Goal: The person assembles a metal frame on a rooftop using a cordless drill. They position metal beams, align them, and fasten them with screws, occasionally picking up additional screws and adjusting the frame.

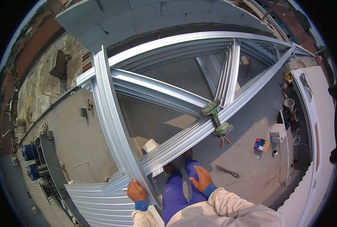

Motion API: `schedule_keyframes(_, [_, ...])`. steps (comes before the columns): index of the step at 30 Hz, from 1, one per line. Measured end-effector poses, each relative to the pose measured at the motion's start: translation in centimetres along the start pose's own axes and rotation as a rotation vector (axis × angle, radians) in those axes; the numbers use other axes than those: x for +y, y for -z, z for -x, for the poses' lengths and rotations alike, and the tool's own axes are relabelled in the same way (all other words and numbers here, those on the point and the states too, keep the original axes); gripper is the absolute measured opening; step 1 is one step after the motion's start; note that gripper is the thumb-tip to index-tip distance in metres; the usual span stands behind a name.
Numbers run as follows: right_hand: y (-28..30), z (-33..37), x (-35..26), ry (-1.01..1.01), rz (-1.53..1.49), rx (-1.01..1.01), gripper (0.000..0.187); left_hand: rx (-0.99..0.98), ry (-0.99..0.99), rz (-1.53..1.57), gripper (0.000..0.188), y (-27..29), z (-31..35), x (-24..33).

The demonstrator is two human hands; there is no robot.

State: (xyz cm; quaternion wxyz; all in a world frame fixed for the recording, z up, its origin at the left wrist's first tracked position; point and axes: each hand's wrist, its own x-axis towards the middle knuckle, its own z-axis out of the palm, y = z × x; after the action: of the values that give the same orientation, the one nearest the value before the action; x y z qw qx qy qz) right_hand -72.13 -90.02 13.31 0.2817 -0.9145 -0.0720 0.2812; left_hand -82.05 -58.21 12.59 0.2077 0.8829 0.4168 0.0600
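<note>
My left hand (pixel 136 190) is closed on the near end of a long galvanized steel channel (pixel 117 125), which lies across the left end of a stack of steel trusses (pixel 180 145). My right hand (pixel 201 178) rests on my purple trouser leg (pixel 178 195), its fingers stretched out and nothing in them. A green and black cordless drill (pixel 217 118) lies on the lower truss chord where the web members meet. Just below the drill, orange-handled pliers (pixel 225 142) are on the floor.
A grey block wall (pixel 168 17) stands behind the trusses. Corrugated metal sheet (pixel 96 204) lies at lower left. To the right are a blue and red box (pixel 262 145), a white block (pixel 277 132), a bucket (pixel 288 104) and a bundle of wire (pixel 227 171).
</note>
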Motion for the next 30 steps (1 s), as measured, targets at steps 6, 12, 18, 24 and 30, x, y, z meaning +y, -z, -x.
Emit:
schedule_keyframes(6, [2.3,-1.2,6.6,-0.050,-0.130,0.064,0.056,-0.002,-0.068,0.085,0.047,-9.7,-3.6,11.6])
schedule_keyframes(12, [10.2,-4.6,23.2,-0.378,-0.103,0.007,0.039,-0.062,-0.008,-0.016,0.051,-21.2,-4.8,18.4])
schedule_keyframes(18, [12.7,-19.5,42.4,-0.641,0.030,-0.045,0.037,0.029,0.073,-0.214,0.053,-28.1,-3.1,20.4])
schedule_keyframes(24, [9.7,-36.9,54.5,-0.578,0.007,-0.170,0.056,0.058,0.064,-0.291,0.054,-28.1,-3.3,19.9])
schedule_keyframes(30, [4.0,-45.8,60.1,-0.654,0.117,-0.150,0.079,0.094,0.084,-0.323,0.039,-27.1,-3.5,17.2])
